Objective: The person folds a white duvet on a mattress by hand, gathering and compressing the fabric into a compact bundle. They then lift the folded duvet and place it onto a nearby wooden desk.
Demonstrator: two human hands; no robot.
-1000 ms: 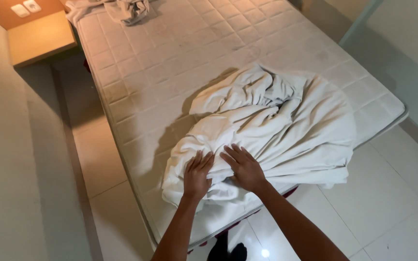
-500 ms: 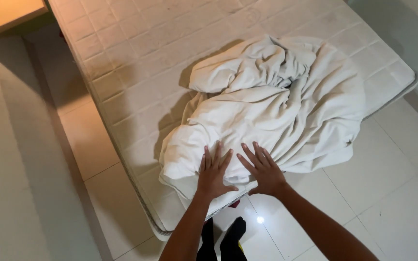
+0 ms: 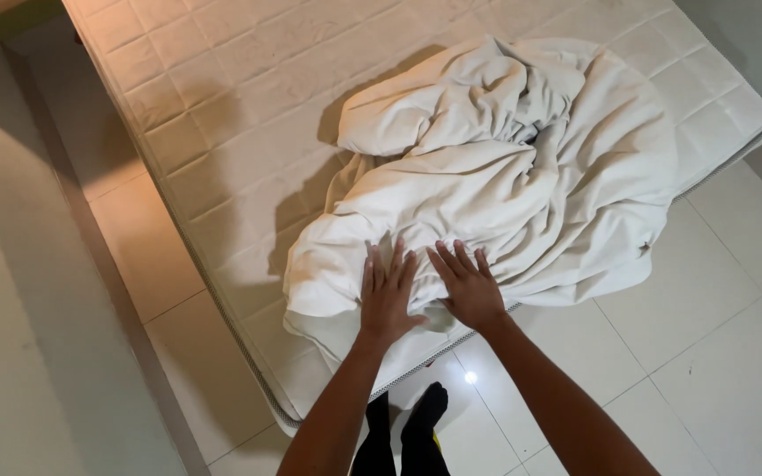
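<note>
Both hands flat, fingers spread, side by side on near edge of crumpled white sheet (image 3: 504, 185). Left hand (image 3: 387, 295) & right hand (image 3: 467, 286) grip nothing. Sheet bulk lies ahead/right on mattress (image 3: 222, 115), by its foot corner.

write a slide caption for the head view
Both hands, left hand and right hand, pressed flat on a crumpled white sheet atop a bare quilted mattress.

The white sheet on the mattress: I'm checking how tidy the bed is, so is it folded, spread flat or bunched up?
Bunched up. The white sheet lies in a crumpled heap with deep creases, both hands flat on its near edge.
</note>
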